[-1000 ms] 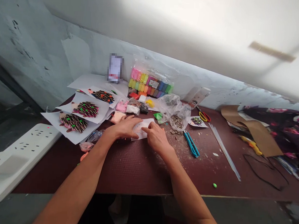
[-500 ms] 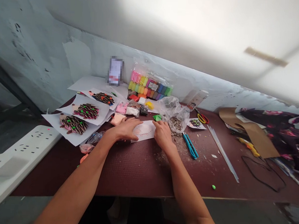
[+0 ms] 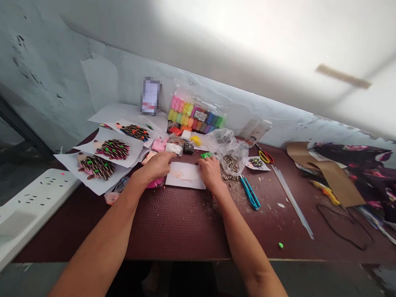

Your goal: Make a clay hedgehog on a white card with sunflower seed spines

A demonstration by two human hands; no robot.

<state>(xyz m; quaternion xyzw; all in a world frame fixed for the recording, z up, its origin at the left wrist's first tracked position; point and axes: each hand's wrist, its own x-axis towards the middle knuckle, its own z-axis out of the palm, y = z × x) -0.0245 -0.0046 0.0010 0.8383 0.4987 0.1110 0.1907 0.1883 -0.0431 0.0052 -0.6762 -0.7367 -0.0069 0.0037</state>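
Note:
A small white sheet of paper (image 3: 185,181) with a faint hedgehog-like outline lies between my hands on the table. My left hand (image 3: 158,165) is closed at its left edge, close to the pale pink clay (image 3: 148,157) and a bright pink piece (image 3: 155,183). At the opposite edge, my right hand (image 3: 210,172) is closed on the paper, its fingertips beside a green clay packet (image 3: 205,155). To the right of that hand are a plastic bag (image 3: 239,150) of striped sunflower seeds (image 3: 230,163) and a teal-handled tool (image 3: 249,192).
Finished seed hedgehogs on paper (image 3: 97,167) lie at the left, above a white power strip (image 3: 41,198). Packs of coloured clay (image 3: 196,115) lean on the wall. Scissors (image 3: 266,156), clear sticks (image 3: 293,202) and a yellow glue gun (image 3: 326,192) with its cord lie to the right.
The paper has shifted slightly left and turned from tilted to nearly straight. My left hand has drawn back from over it to its left edge; my right hand has moved slightly left.

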